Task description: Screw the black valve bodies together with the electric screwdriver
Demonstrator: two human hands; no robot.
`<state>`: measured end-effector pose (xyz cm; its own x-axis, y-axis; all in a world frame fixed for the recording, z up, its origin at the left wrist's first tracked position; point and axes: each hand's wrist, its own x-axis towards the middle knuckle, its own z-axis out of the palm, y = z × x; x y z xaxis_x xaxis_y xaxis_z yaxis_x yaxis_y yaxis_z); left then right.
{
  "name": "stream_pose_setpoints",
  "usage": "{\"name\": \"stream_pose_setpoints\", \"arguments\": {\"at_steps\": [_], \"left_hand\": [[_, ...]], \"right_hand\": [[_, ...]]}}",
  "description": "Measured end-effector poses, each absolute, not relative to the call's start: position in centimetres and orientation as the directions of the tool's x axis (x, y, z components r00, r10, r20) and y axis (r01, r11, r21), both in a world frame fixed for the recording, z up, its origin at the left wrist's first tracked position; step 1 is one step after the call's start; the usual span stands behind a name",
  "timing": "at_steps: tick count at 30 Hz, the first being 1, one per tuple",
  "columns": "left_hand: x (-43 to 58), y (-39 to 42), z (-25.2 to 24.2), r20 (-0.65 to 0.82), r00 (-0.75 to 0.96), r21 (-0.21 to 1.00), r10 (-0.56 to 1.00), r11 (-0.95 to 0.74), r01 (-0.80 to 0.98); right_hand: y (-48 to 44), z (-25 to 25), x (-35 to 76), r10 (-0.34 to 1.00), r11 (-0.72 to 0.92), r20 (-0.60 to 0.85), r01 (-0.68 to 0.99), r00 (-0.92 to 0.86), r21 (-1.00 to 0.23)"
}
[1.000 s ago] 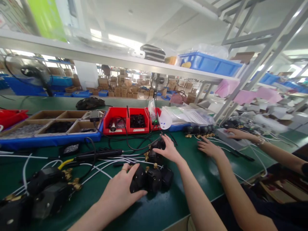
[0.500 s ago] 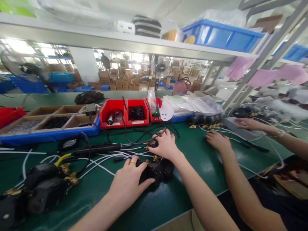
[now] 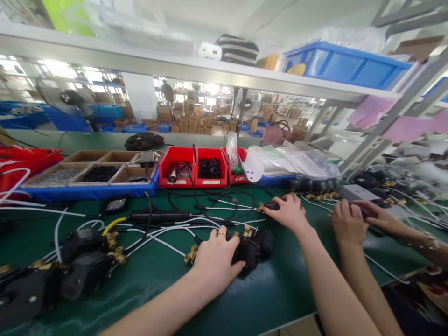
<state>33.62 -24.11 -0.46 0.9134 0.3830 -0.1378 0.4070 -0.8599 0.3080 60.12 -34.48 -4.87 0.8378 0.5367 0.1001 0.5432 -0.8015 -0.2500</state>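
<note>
My left hand (image 3: 217,257), with a ring on one finger, lies closed over a cluster of black pump units with brass fittings (image 3: 254,247) near the front of the green bench (image 3: 168,275). My right hand (image 3: 287,212) is farther back and to the right, gripping a single black unit (image 3: 269,205) whose brass fitting pokes out to the left. White tubes (image 3: 164,231) and black cables run behind both hands.
A co-worker's two hands (image 3: 348,224) work at a grey box (image 3: 353,191) just right of mine. More black units (image 3: 84,261) lie at the left. Red bins (image 3: 191,170) and a blue tray of cardboard compartments (image 3: 87,179) stand behind. A shelf (image 3: 175,70) runs overhead.
My right hand has moved right and away from the cluster with one black unit in it. My left hand stays on the cluster. The co-worker's hands have come together at the grey box.
</note>
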Motion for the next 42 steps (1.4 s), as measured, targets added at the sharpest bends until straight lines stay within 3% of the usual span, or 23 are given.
{"name": "stream_pose_setpoints", "arguments": {"at_steps": [5,9,13,19,25,34,42], "left_hand": [[32.6,-23.5,-0.4,-0.155,0.922,0.31,0.355,-0.869,0.386],[31.3,-22.7,-0.3,-0.13,0.922,0.355,0.363,-0.851,0.386],[29.8,-21.8,-0.6,-0.117,0.919,0.423,0.378,-0.818,0.39],[27.8,-21.0,-1.4,-0.099,0.898,0.445,0.429,-0.788,0.426],[27.1,-20.7,-1.9,-0.068,0.907,0.482,0.416,-0.782,0.395],[26.8,-20.6,-1.8,-0.067,0.898,0.503,0.434,-0.763,0.406],[27.1,-20.7,-1.5,-0.086,0.897,0.501,0.434,-0.759,0.415]], "right_hand": [[-37.7,-5.1,63.5,0.453,-0.791,0.162,0.479,0.877,-0.381],[-39.3,-5.6,60.5,0.541,-0.602,0.235,0.567,0.808,-0.563],[-40.7,-6.7,55.3,0.775,-0.349,0.086,0.538,0.626,-0.768],[-41.2,-8.5,52.8,0.769,-0.282,-0.007,0.33,0.639,-0.901],[-39.8,-9.4,54.2,0.742,-0.314,0.018,0.372,0.67,-0.873],[-39.2,-10.8,58.0,0.405,-0.594,0.247,0.458,0.881,-0.661],[-38.7,-10.6,58.3,0.411,-0.58,0.318,0.515,0.854,-0.631]]}}
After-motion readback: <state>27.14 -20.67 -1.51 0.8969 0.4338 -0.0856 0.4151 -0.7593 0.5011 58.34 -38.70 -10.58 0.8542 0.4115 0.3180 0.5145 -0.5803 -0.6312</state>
